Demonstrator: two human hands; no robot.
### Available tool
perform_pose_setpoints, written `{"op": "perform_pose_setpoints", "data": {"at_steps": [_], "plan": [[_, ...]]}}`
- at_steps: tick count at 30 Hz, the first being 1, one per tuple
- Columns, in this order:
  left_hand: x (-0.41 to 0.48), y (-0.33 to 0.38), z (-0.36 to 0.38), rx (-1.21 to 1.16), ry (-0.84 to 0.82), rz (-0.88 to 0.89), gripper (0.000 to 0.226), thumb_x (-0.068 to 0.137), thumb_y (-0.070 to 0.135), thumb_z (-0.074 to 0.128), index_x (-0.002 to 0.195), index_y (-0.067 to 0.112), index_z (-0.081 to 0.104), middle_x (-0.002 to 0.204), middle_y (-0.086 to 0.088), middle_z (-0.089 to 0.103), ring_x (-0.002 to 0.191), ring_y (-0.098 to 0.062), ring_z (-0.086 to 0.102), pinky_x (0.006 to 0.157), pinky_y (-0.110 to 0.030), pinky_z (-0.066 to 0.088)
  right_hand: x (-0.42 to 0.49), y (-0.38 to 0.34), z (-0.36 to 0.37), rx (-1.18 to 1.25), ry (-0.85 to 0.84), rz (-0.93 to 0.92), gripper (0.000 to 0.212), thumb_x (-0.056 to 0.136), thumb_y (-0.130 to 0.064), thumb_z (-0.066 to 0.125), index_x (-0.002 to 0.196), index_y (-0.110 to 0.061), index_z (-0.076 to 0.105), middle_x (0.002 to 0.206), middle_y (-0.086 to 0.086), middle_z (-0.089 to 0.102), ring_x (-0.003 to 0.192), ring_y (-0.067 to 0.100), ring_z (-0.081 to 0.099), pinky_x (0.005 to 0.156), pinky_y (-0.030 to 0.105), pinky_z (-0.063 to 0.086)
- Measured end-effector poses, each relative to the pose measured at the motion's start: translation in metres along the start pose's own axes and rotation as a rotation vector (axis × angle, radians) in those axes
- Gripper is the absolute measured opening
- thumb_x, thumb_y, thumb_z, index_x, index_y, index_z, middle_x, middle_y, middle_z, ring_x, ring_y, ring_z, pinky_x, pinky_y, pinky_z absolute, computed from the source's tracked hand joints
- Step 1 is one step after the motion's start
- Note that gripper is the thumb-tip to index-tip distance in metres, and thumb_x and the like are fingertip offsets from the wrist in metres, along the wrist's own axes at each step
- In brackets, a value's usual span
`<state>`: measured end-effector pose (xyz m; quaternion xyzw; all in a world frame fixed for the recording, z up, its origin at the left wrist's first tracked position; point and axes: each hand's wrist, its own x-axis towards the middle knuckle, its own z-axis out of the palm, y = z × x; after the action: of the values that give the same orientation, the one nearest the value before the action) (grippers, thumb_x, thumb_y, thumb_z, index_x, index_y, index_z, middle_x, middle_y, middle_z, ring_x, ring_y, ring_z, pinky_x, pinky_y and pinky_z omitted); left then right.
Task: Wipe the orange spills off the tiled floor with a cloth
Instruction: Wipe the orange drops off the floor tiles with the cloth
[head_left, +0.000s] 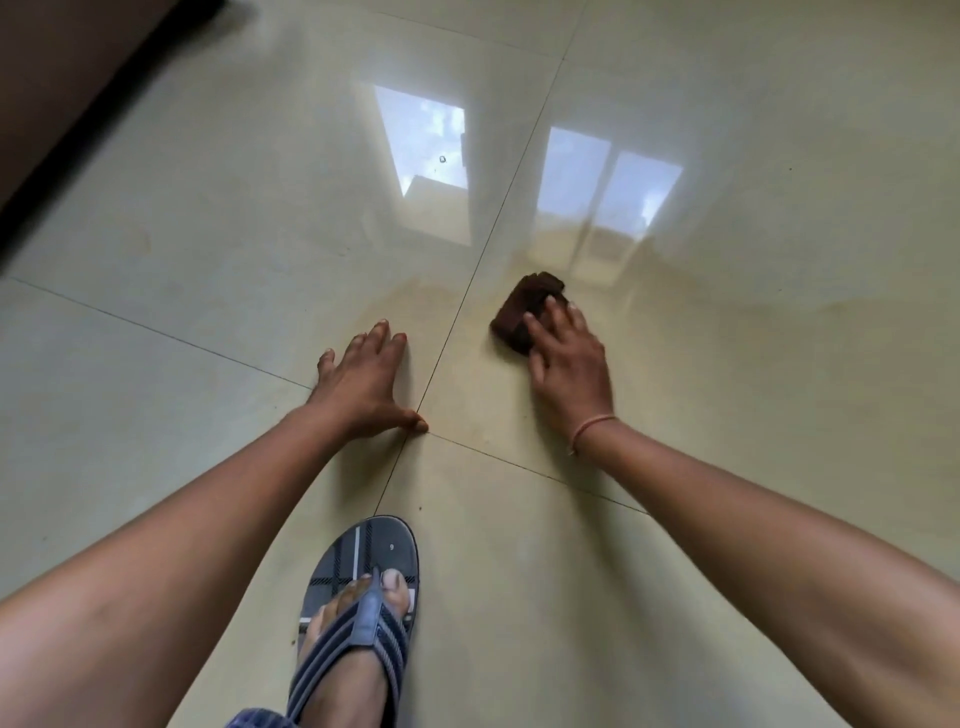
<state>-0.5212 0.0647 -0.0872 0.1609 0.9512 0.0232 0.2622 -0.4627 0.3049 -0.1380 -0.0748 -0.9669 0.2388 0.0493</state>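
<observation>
A folded dark brown cloth (524, 306) lies on the glossy cream tiled floor (727, 415). My right hand (569, 358) presses down on its near end, fingers laid straight over it. My left hand (363, 382) rests flat on the tiles to the left of the cloth, fingers spread, thumb at a grout crossing. A faint orange-yellow smear (665, 296) stains the tile around and to the right of the cloth, and a paler haze (415, 296) lies left of the grout line.
My foot in a blue striped sandal (358, 597) stands between my arms near the bottom. Dark brown furniture (57, 88) fills the top left corner. Window reflections (431, 140) glare on the tiles beyond the hands.
</observation>
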Motion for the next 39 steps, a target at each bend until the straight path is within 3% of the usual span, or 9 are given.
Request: {"op": "perform_pose_setpoints", "data": {"at_steps": [5,9,14,18,23,28,32,36,39], "plan": [[-0.016,0.000,0.004,0.005,0.011,-0.018,0.109,0.071,0.058,0.074,0.153,0.020,0.014,0.162,-0.005,0.002,0.148,-0.023,0.009,0.117,-0.053,0.011,-0.055,0.000,0.000,-0.041,-0.290,-0.810,0.042,0.090,-0.024,0.043,0.129,-0.019,0.058,0.144,0.011,0.045,0.134,0.032,0.040,0.104,0.040,0.037],[-0.034,-0.010,0.009,-0.022,0.016,-0.088,0.101,0.075,0.059,0.069,0.152,0.020,0.017,0.162,-0.005,0.004,0.148,-0.022,0.010,0.117,-0.051,0.011,-0.023,-0.012,0.001,-0.020,-0.023,0.007,0.047,0.081,-0.017,0.052,0.128,-0.016,0.058,0.144,0.017,0.044,0.132,0.040,0.040,0.097,0.052,0.042],[-0.066,-0.025,0.014,-0.031,-0.012,-0.176,0.077,0.090,0.049,0.057,0.151,0.019,0.022,0.162,-0.006,0.009,0.147,-0.025,0.014,0.116,-0.053,0.014,-0.063,-0.048,0.017,-0.056,-0.370,-0.767,0.045,0.089,-0.026,0.039,0.132,-0.022,0.054,0.147,0.010,0.041,0.135,0.033,0.038,0.103,0.043,0.037],[-0.095,-0.043,0.018,-0.020,-0.030,-0.243,0.068,0.093,0.046,0.053,0.149,0.019,0.027,0.161,-0.006,0.013,0.146,-0.024,0.017,0.115,-0.053,0.016,-0.040,-0.076,0.023,-0.056,-0.248,-0.134,0.051,0.088,-0.021,0.048,0.139,-0.023,0.045,0.154,0.009,0.027,0.142,0.032,0.022,0.111,0.043,0.028],[-0.136,-0.044,0.008,-0.049,-0.010,-0.316,0.068,0.092,0.049,0.055,0.148,0.019,0.031,0.160,-0.006,0.015,0.145,-0.025,0.019,0.113,-0.052,0.018,-0.094,-0.081,0.020,-0.034,-0.449,-0.688,0.049,0.087,-0.026,0.040,0.135,-0.025,0.051,0.151,0.008,0.036,0.138,0.032,0.032,0.105,0.045,0.038],[-0.175,-0.035,0.008,-0.037,-0.014,-0.289,0.071,0.091,0.051,0.055,0.149,0.022,0.027,0.161,-0.004,0.013,0.146,-0.024,0.016,0.115,-0.052,0.015,-0.101,-0.110,0.020,-0.105,-0.423,-0.323,0.051,0.092,-0.021,0.042,0.143,-0.026,0.038,0.157,0.006,0.019,0.144,0.029,0.015,0.111,0.044,0.028],[-0.173,-0.036,0.027,-0.055,-0.085,-0.279,0.082,0.085,0.053,0.063,0.150,0.022,0.024,0.162,-0.005,0.009,0.147,-0.026,0.014,0.114,-0.054,0.017,-0.116,-0.082,0.020,-0.088,-0.480,-0.991,0.043,0.088,-0.021,0.042,0.128,-0.018,0.058,0.142,0.014,0.046,0.129,0.037,0.045,0.098,0.048,0.045],[-0.162,-0.045,0.057,-0.087,-0.113,-0.247,0.109,0.069,0.059,0.075,0.151,0.022,0.013,0.161,-0.005,-0.001,0.147,-0.029,0.010,0.113,-0.055,0.019,-0.088,-0.086,0.024,-0.027,-0.200,-0.212,0.047,0.082,-0.015,0.051,0.129,-0.016,0.057,0.144,0.017,0.044,0.132,0.039,0.040,0.099,0.052,0.042],[-0.160,-0.052,0.069,-0.145,-0.049,-0.234,0.118,0.066,0.056,0.079,0.153,0.023,0.006,0.161,-0.004,-0.006,0.147,-0.030,0.003,0.113,-0.053,0.023,-0.141,-0.092,0.029,-0.050,-0.332,-0.659,0.046,0.086,-0.024,0.043,0.130,-0.020,0.057,0.145,0.011,0.043,0.134,0.034,0.039,0.102,0.042,0.037]]}}
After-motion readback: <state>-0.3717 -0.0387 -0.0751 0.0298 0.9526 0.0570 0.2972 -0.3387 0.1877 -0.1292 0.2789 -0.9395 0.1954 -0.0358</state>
